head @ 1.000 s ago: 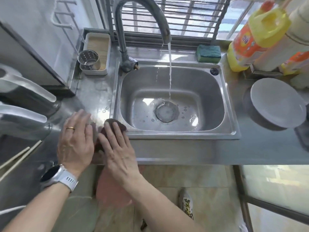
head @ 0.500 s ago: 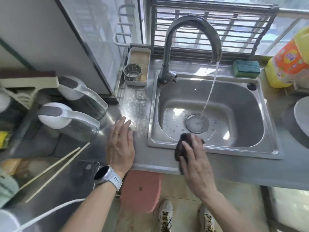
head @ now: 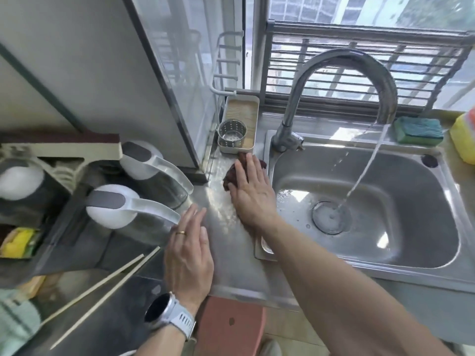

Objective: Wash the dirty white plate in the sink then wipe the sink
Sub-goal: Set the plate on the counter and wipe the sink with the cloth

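The steel sink [head: 421,255] fills the right half, and water streams from the curved tap [head: 341,62] onto its drain [head: 331,217]. My right hand [head: 250,187] lies flat with straight fingers on a dark brown cloth [head: 230,176], pressing it to the wet counter just left of the sink's back corner. My left hand [head: 189,250] rests flat on the counter nearer the front edge, fingers straight, holding nothing. The white plate is out of view.
A white tray with a perforated metal cup [head: 232,136] stands behind the cloth. Two white-lidded jugs [head: 136,204] and chopsticks [head: 102,286] sit to the left. A green sponge [head: 419,131] and a yellow bottle [head: 464,140] stand behind the sink. A pink stool [head: 231,327] stands below.
My right hand has slid the cloth from the sink's front rim up and left to the counter beside the tap. The left hand stayed flat on the counter. The view swung left.
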